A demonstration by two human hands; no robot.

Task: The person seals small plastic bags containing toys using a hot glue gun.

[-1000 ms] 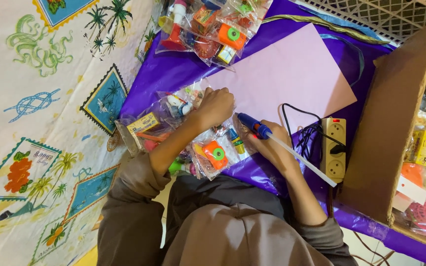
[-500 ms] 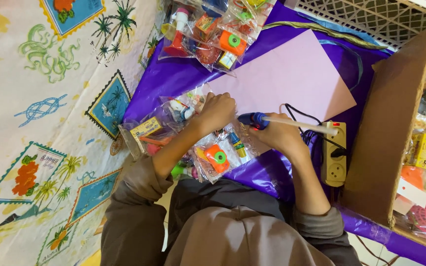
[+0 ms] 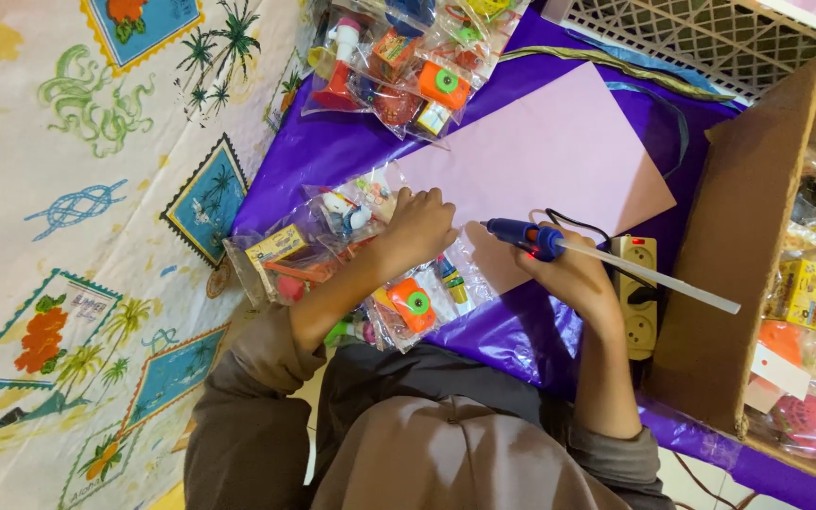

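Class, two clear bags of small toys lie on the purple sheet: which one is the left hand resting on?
The near toy bag, beside the pink paper's near corner; the left hand rests on it. The far bag lies untouched.
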